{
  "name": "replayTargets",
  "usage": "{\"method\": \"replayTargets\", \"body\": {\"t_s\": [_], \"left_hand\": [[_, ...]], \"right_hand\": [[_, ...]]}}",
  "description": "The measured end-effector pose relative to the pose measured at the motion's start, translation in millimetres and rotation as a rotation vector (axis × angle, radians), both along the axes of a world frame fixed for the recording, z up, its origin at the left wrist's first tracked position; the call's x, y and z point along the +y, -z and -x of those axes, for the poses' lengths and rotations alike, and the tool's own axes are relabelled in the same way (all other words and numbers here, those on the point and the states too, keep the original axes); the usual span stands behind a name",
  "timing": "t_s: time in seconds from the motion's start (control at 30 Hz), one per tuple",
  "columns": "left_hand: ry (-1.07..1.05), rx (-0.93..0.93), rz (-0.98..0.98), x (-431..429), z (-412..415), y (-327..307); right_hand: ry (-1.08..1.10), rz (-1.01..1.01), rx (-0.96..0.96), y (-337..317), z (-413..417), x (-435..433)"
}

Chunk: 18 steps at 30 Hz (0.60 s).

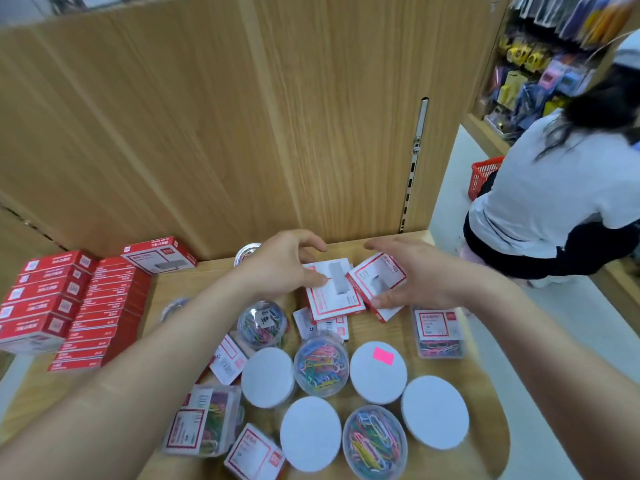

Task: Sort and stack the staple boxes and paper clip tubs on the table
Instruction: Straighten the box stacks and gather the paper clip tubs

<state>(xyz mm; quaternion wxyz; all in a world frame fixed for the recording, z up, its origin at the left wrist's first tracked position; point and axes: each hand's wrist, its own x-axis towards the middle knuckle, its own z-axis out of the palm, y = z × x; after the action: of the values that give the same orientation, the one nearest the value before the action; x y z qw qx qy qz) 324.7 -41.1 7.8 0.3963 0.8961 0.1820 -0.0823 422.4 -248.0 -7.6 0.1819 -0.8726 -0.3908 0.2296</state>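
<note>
My left hand (284, 268) hovers with spread fingers over a white-and-red staple box (334, 292) at the back of the wooden table (485, 393); its thumb touches the box's left edge. Beside it my right hand (415, 275) arches over a second staple box (375, 280), thumb at its near corner, fingers above its far side. Neither hand has closed round a box. Red staple boxes (52, 306) stand stacked in rows at the left. Round paper clip tubs (320, 367), some with white lids (377, 372), fill the near part of the table.
A wood panel (242, 133) rises directly behind the table. At the right a person in a white top (554, 209) crouches next to a red basket (483, 174) before hanging shop goods. Rectangular clip boxes (438, 334) and small loose staple boxes (252, 452) lie among the tubs.
</note>
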Motion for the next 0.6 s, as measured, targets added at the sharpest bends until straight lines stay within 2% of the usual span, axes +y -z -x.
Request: {"method": "replayTargets", "body": {"t_s": [0.13,0.3,0.4,0.5,0.6], "left_hand": [[-0.058,-0.022,0.136,-4.2,-2.1,-3.8],[-0.172,-0.121,0.285,-12.3,4.3,-10.4],[-0.290,-0.234,0.315,-11.8,9.6,-23.4],[-0.269,-0.302,0.331,-5.2,15.0,-39.9],[-0.210,-0.343,0.310,3.0,24.0,-54.8]], "right_hand": [[0.036,0.016,0.018,-3.2,3.9,11.1],[0.178,-0.274,0.194,-12.9,-8.9,2.1],[0.306,-0.552,0.453,-18.9,-13.3,-10.1],[0.320,-0.766,0.760,-24.5,-11.4,-15.1],[0.262,-0.838,0.824,-32.3,-3.2,-11.0]]}}
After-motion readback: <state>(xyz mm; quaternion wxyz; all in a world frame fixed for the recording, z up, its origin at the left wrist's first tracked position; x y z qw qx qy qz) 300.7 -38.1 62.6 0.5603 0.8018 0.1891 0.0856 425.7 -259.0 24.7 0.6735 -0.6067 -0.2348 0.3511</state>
